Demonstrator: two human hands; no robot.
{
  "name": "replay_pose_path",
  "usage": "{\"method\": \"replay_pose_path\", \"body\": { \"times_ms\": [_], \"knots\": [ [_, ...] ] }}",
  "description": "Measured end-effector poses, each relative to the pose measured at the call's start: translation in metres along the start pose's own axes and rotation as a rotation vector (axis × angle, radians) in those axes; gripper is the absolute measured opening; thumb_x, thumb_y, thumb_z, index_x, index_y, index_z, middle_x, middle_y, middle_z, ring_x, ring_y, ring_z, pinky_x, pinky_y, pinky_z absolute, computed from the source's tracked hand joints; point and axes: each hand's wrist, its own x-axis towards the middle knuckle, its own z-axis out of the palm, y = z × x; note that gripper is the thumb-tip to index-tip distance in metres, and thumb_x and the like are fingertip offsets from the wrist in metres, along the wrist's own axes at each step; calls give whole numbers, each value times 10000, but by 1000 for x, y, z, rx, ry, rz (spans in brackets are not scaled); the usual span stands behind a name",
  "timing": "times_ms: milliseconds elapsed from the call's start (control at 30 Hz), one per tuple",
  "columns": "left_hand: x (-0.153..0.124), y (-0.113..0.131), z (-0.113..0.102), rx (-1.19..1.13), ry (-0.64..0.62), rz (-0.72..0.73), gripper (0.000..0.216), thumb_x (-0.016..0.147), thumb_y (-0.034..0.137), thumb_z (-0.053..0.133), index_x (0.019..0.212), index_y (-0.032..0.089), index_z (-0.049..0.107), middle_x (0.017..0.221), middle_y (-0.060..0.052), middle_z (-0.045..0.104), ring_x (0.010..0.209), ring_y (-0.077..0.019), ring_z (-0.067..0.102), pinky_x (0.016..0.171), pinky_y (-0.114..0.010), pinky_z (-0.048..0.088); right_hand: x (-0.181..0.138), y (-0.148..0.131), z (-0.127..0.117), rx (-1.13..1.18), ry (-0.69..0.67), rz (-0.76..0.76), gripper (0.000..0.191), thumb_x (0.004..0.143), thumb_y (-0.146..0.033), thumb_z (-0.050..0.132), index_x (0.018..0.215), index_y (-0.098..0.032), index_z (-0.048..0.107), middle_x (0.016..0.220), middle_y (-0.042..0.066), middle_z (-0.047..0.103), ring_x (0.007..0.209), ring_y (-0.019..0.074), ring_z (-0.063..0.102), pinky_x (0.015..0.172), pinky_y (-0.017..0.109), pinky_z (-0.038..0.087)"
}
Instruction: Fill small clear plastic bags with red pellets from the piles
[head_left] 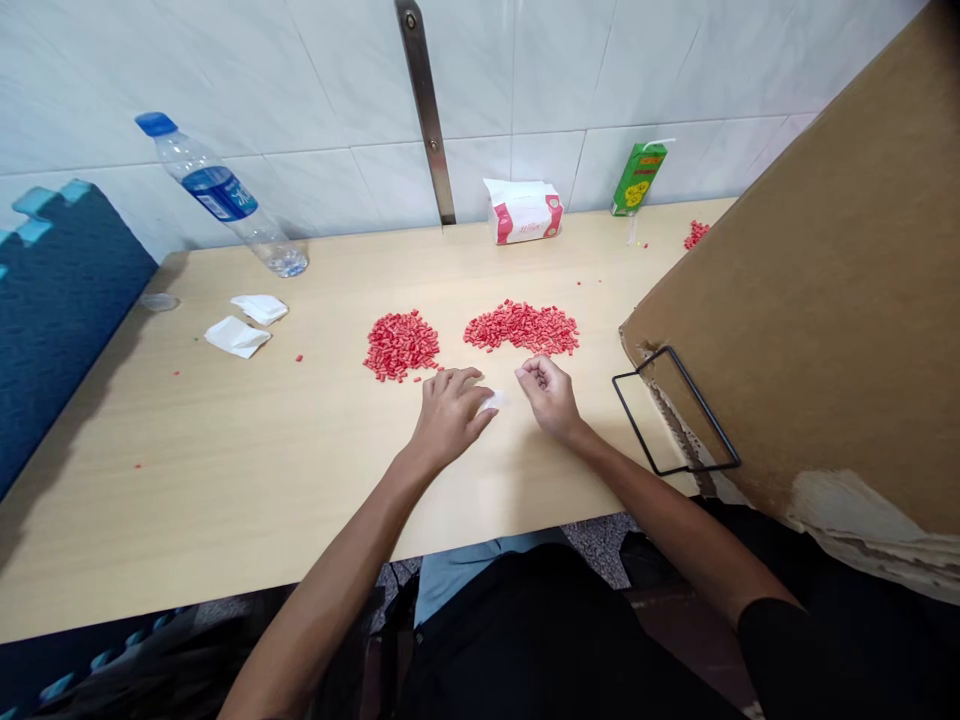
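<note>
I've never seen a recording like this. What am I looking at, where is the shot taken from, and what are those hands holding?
This is one view from a camera worn on a person's head, looking down at their own bare hands; no machine is involved. On the table lie two piles of red pellets. The left hand is at a small white scrap, and the right hand is curled. Whether either holds anything can't be told. A plastic bottle lies farther off.

White scrap (493, 402) half-hidden by left fingers (454, 380)
</note>
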Motion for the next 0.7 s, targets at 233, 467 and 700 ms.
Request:
{"method": "replay_pose_path", "body": {
  "times_ms": [233,467,700],
  "knots": [
    [1,-1,3,-41,71,36,125,890,278,581,877,242,701,1105,-37,686,1074,-250,507,863,-430,344,-2,2,2,-28,4,-1,242,848,-414,565,780,-183,540,628,-38,483,531,91,420,517,230,338],
    [2,-1,3,-206,177,27,158,896,274,569,839,202,697,882,-54,695,858,-201,561,795,-380,405,-2,3,3,-29,3,-3,243,842,-416,573,793,-179,547,627,-37,485,528,90,415,511,229,336],
    [4,2,0,-453,179,-100,184,893,242,525,832,182,688,808,-57,702,786,-175,622,740,-304,486,-3,2,2,-31,-1,-18,238,844,-412,573,797,-180,551,634,-33,491,532,93,422,510,230,338]
  ]
}}
